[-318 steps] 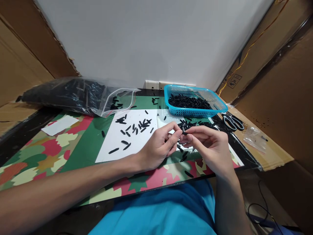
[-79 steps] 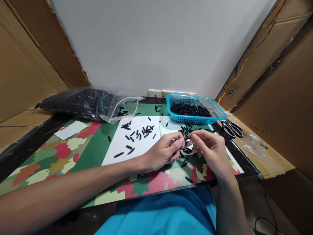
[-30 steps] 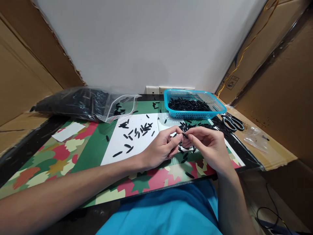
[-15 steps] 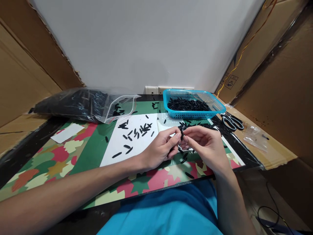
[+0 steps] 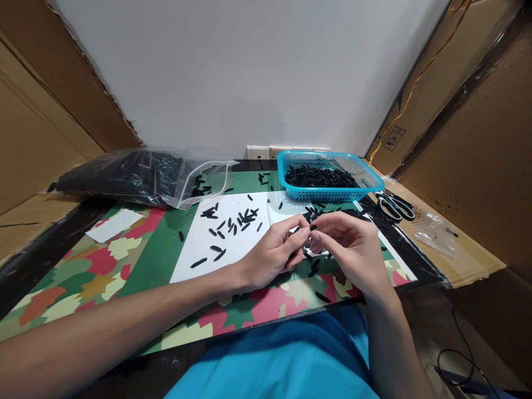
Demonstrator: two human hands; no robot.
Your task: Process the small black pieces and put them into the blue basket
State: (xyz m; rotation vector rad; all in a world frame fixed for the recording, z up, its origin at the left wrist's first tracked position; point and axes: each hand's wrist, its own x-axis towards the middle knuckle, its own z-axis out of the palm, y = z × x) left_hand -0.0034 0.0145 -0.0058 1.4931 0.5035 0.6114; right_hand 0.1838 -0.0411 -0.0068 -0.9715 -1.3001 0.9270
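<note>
Clear plastic forms the bag (image 5: pixel 137 176) lying at the far left of the bench (image 5: pixel 83 260); it is packed with small black pieces, and a few are spilled at its open mouth. A white slip of paper (image 5: pixel 114 225) is laid nearer the front edge, on the patterned mat. To the right of the bag, a white sheet (image 5: pixel 195 249) is spread flat and strewn with loose black pieces (image 5: pixel 233 221), scattered singly and in small clusters.

Just right of the sheet, the left hand (image 5: pixel 272 252) and the right hand (image 5: pixel 353 246) are brought together above the bench, fingertips touching. One small black piece (image 5: pixel 312 226) is pinched between them, the grip of each hand being pressed together on it with thumb and forefinger. More black pieces are seen on the bench beneath and beside the hands.

Behind the hands, a blue perforated basket (image 5: pixel 366 180) is set near the wall, its floor covered by a layer of black pieces. Scissors (image 5: pixel 394 205) are laid just right of the basket, and a small crumpled clear bag (image 5: pixel 434 233) is seen further right on cardboard.
</note>
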